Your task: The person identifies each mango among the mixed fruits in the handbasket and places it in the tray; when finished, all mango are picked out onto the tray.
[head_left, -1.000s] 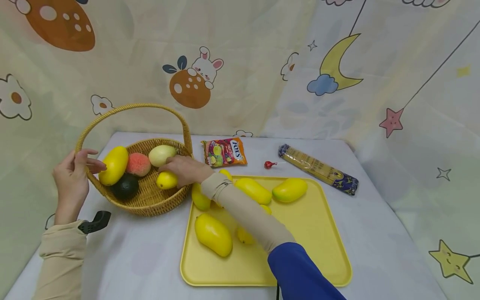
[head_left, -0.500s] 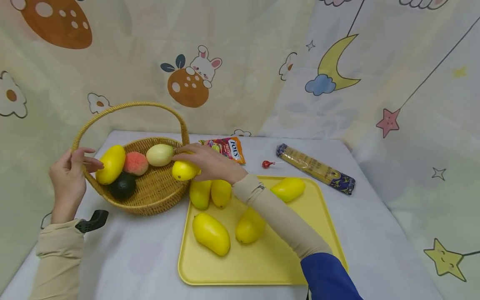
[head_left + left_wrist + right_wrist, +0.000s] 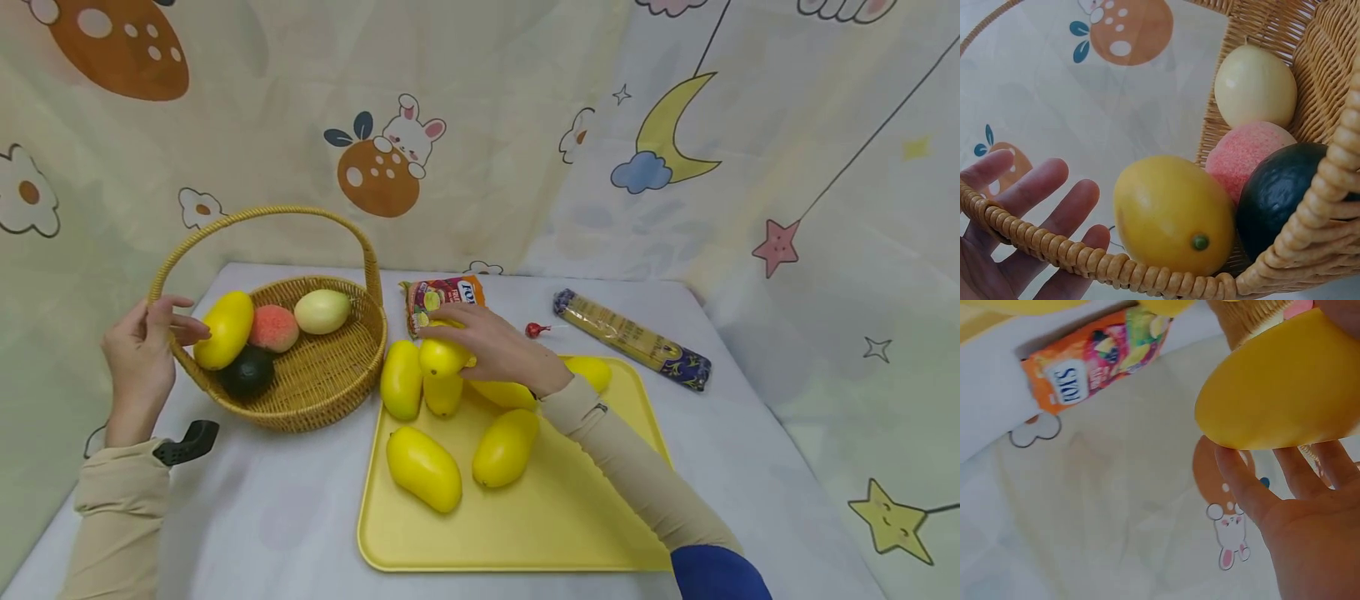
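My left hand [image 3: 142,342] rests at the left foot of the wicker basket's [image 3: 322,408] handle, its fingers spread and fairly straight across it. Close to those fingertips in the left wrist view lies a yellow mango [image 3: 1172,215]. Beside it are a dark green avocado-like fruit [image 3: 1275,200], a pink peach [image 3: 1247,153] and a pale melon-like fruit [image 3: 1254,87]. My right hand [image 3: 502,346] grips another mango [image 3: 1279,387] above the back left of the yellow tray [image 3: 570,533]. On the tray lie several mangoes, including one at the front left [image 3: 423,468]; the hand and arm partly cover others.
Behind the tray lies a Fox's candy bag [image 3: 420,300], partly covered by the right hand. A red lollipop [image 3: 535,330] and a long gold-and-blue packet [image 3: 630,337] lie to its right. A patterned cloth hangs behind the white table [image 3: 285,517].
My right hand has lifted the mango out of the basket and carried it rightward over the tray. The left hand has stayed at the basket handle.
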Action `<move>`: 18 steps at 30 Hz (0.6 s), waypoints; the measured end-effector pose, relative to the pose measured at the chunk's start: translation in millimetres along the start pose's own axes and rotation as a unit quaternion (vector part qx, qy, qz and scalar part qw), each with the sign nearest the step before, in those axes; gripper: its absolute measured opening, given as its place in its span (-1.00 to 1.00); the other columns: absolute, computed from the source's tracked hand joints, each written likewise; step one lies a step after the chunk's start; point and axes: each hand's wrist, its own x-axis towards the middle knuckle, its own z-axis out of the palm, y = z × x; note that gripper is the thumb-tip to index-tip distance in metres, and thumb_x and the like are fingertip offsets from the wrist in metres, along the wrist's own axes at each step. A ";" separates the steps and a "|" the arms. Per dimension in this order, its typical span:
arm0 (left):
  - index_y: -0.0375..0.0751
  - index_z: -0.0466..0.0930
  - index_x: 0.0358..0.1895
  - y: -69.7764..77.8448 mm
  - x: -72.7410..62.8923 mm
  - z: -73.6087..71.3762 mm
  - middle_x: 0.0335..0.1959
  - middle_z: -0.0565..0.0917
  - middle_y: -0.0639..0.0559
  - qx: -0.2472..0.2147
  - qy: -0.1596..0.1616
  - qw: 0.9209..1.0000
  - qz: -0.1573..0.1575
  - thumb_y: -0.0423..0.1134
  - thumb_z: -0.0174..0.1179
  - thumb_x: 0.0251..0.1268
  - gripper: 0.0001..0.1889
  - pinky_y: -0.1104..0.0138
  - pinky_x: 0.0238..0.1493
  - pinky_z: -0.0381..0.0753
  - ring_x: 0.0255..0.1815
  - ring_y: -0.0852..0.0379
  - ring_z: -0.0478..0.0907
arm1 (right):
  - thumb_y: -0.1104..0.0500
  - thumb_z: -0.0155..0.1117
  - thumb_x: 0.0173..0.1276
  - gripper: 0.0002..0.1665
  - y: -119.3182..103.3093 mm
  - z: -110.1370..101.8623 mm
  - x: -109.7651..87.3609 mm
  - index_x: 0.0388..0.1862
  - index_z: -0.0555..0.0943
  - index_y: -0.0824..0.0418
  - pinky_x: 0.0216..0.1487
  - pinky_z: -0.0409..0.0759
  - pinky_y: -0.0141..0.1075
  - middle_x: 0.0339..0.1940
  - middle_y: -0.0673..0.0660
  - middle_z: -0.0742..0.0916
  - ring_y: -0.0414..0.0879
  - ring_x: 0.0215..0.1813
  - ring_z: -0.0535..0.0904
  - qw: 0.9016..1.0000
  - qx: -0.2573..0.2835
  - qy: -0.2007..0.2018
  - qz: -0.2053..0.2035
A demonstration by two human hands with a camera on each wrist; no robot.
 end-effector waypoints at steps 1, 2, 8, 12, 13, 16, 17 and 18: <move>-0.02 0.62 -0.17 -0.2 0.1 0.0 -0.58 0.62 0.36 0.000 0.003 1.000 0.003 -0.02 -0.06 0.48 -0.73 0.70 -0.33 0.52 -0.51 0.46 0.60 | 0.17 0.51 0.08 -0.21 1.3 0.7 -5.5 0.32 0.44 0.04 0.40 0.28 -0.01 0.34 0.14 0.47 0.06 0.39 0.31 1.000 0.000 0.002 0.002; -0.03 0.62 -0.18 -0.4 0.2 -0.1 -0.59 0.62 0.36 0.001 0.005 1.000 0.006 -0.02 -0.06 0.48 -0.72 0.70 -0.34 0.52 -0.52 0.46 0.59 | 0.17 0.51 0.08 -0.22 2.5 1.5 -10.9 0.32 0.45 0.04 0.39 0.28 0.00 0.34 0.14 0.47 0.06 0.38 0.31 1.000 0.004 0.004 0.002; -0.06 0.62 -0.17 -2.4 0.4 -0.7 -0.59 0.62 0.36 -0.001 0.008 1.000 0.007 -0.02 -0.05 0.48 -0.72 0.70 -0.34 0.52 -0.52 0.46 0.59 | 0.17 0.53 0.07 -0.20 3.5 6.8 -46.5 0.32 0.45 0.05 0.38 0.29 0.05 0.37 0.17 0.44 0.10 0.41 0.28 1.000 0.012 0.014 0.015; -0.07 0.62 -0.16 -3.9 0.4 -0.8 -0.58 0.62 0.36 -0.002 0.009 1.000 0.010 -0.03 -0.05 0.48 -0.72 0.70 -0.33 0.52 -0.51 0.46 0.59 | 0.17 0.57 0.01 -0.15 0.4 10.2 -69.0 0.33 0.44 0.06 0.38 0.28 0.08 0.37 0.19 0.43 0.14 0.41 0.28 1.000 0.011 0.011 0.027; -0.07 0.62 -0.16 -4.1 0.3 -0.9 -0.58 0.62 0.36 -0.002 0.009 1.000 0.009 -0.03 -0.05 0.48 -0.72 0.70 -0.33 0.52 -0.51 0.46 0.59 | 0.17 0.58 0.00 -0.14 0.0 10.9 -74.3 0.33 0.44 0.06 0.38 0.27 0.09 0.37 0.20 0.44 0.15 0.41 0.27 0.999 0.009 0.009 0.031; -0.12 0.62 -0.13 -4.3 0.5 -0.3 -0.58 0.62 0.36 -0.002 0.006 1.000 0.015 -0.03 -0.05 0.48 -0.69 0.69 -0.33 0.52 -0.51 0.45 0.59 | 0.20 0.59 -0.02 -0.13 -0.1 12.8 -90.8 0.32 0.44 0.06 0.38 0.26 0.11 0.36 0.20 0.45 0.16 0.43 0.25 0.999 -0.003 0.001 0.048; -0.11 0.62 -0.13 -4.3 0.7 -0.1 -0.57 0.62 0.37 -0.001 0.005 1.000 0.013 -0.03 -0.06 0.48 -0.69 0.69 -0.32 0.52 -0.50 0.45 0.59 | 0.20 0.59 -0.03 -0.13 0.2 13.7 -96.4 0.32 0.45 0.05 0.38 0.26 0.11 0.36 0.19 0.45 0.16 0.42 0.25 0.999 -0.006 -0.001 0.054; -0.10 0.62 -0.13 -4.1 0.8 0.1 -0.57 0.62 0.37 0.000 0.004 1.000 0.012 -0.02 -0.06 0.48 -0.70 0.69 -0.32 0.52 -0.50 0.45 0.59 | 0.21 0.60 -0.04 -0.12 0.6 14.5 -101.9 0.31 0.45 0.05 0.38 0.27 0.11 0.36 0.19 0.45 0.16 0.42 0.26 0.998 -0.007 0.000 0.059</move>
